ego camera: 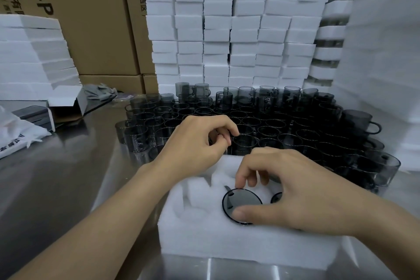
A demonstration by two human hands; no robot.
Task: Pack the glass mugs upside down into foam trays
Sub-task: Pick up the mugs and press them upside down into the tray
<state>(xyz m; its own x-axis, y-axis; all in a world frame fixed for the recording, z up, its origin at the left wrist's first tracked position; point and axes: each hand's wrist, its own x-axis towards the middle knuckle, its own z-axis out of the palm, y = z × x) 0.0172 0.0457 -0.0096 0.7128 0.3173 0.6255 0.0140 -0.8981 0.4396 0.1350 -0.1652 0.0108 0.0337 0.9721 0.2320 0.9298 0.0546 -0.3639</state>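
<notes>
A smoky grey glass mug, the inverted mug (242, 203), sits base-up in a pocket of the white foam tray (204, 234) at the lower centre of the frame. Its round dark base is level with the foam. The right hand (302, 188) is over it, fingers (240, 180) on the far edge of the base and thumb on the near edge, clamped on it. A second dark base shows just right of it, mostly hidden under that hand.

Just above the tray, the left hand (195, 143) reaches into the crowd of upright mugs (295, 134). Its fingers (227, 138) are curled together, pinching the rim of the nearest upright mug (244, 143).

The tray and mugs stand on a steel worktop (56, 188). Stacked foam blocks (227, 29) wall off the top centre and right. Cardboard boxes (91, 18) fill the upper left, with a grey cloth (100, 92) below them.
</notes>
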